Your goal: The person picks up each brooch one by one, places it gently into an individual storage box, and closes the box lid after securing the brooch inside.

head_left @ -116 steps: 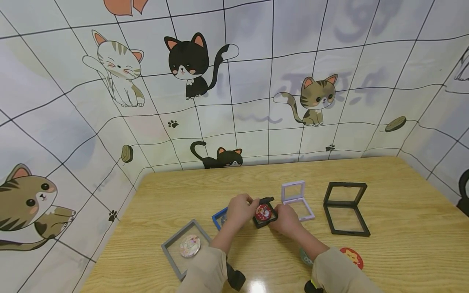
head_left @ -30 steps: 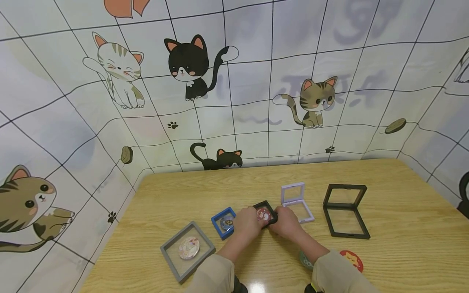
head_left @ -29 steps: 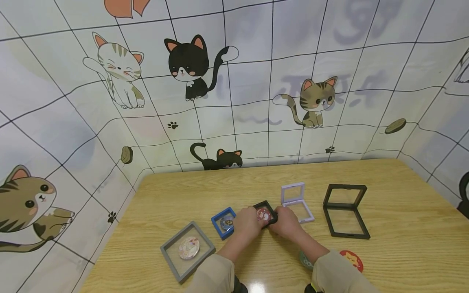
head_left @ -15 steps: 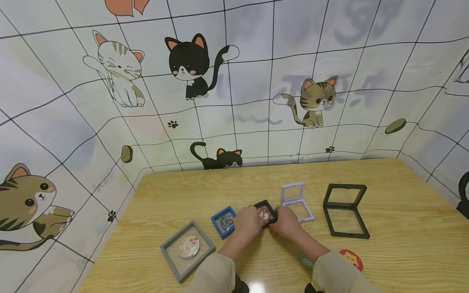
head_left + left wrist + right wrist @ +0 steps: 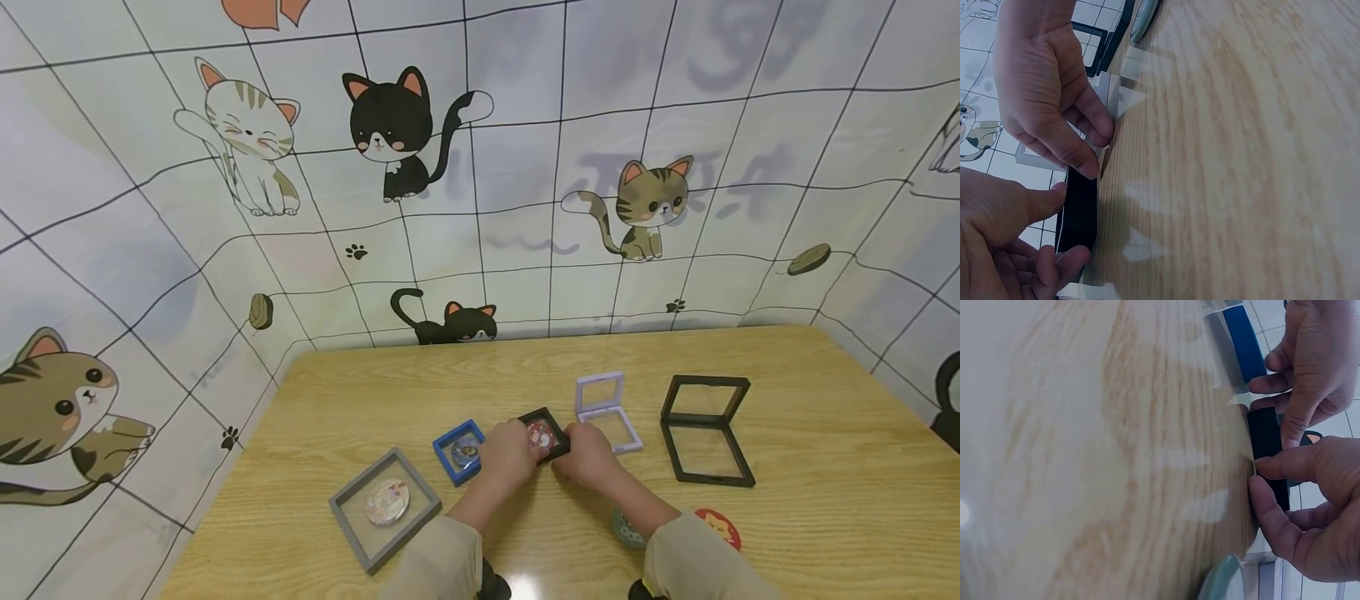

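Note:
A small black display frame [image 5: 557, 423] with a red round badge [image 5: 538, 435] inside lies between both hands, its lid down flat. My left hand [image 5: 507, 454] holds the frame's left side, thumb on top and fingers curled low against its edge. On the opposite side, my right hand [image 5: 587, 454] pinches the right corner; in the right wrist view thumb and index finger meet the black side wall [image 5: 1266, 428]. Left of the hands lies a blue frame [image 5: 442, 454] with a blue badge, partly covered by the left hand.
A grey frame [image 5: 352, 525] holding a pale badge [image 5: 387, 502] lies at the left. Behind the right hand stands an opened lilac frame [image 5: 600, 411], with a larger opened black frame [image 5: 712, 421] farther right. A green badge [image 5: 628, 529] and red badge [image 5: 720, 529] lie by the right forearm.
The black frame's lid, tilted up 3.9 s ago, is now down over the red badge. The left hand moved from the lid to the near left side. Over the last second, hands barely move.

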A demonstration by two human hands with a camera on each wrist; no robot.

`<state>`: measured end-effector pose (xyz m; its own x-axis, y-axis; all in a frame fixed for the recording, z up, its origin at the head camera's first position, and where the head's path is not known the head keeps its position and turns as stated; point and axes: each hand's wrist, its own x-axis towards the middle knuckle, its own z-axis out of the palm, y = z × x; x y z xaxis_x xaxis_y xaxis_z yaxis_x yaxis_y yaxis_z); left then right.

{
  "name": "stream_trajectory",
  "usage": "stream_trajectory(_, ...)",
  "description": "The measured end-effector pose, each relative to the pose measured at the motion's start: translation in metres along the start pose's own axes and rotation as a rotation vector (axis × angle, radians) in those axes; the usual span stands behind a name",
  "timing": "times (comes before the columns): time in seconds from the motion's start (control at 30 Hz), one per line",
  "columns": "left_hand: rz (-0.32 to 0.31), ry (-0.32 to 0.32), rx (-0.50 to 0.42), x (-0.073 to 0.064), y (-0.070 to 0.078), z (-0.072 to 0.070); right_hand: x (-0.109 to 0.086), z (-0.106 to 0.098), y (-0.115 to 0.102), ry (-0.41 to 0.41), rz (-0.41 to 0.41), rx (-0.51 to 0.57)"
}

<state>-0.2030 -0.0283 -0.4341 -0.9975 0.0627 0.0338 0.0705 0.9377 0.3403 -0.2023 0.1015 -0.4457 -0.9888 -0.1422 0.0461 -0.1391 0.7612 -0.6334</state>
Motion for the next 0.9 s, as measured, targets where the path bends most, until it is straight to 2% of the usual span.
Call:
stream_trajectory(0.23,-0.012,-0.023,-0.009,-0.003,-0.003,0.002,-0.015,-0.015,0.001,-0.019,-0.005,-0.01)
stream_trajectory(0.3,-0.008,-0.022,-0.018,-0.005,-0.004,0.002,-0.021,-0.023,0.002,-0.031,0.017,0.012)
stream_trajectory(0.4,0.013,-0.003,-0.013,-0.008,-0.005,0.001,-0.031,-0.035,0.006,-0.054,0.044,0.06)
stream_trajectory(0.5,0.04,0.035,0.009,-0.01,-0.004,0.001,-0.042,-0.046,0.012,-0.085,0.105,0.123)
stream_trajectory(0.63,0.091,0.086,0.003,-0.015,0.002,0.005,-0.055,-0.056,0.022,-0.107,0.164,0.132)
stream_trajectory(0.73,0.177,0.035,-0.083,-0.022,0.01,0.006,-0.062,-0.06,0.028,-0.12,0.181,0.104)
stream_trajectory(0.8,0.243,-0.042,-0.166,-0.028,0.015,0.007,-0.065,-0.062,0.031,-0.133,0.184,0.064)
stream_trajectory(0.9,0.309,-0.18,-0.297,-0.036,0.023,0.009,-0.068,-0.063,0.033,-0.158,0.183,0.028)
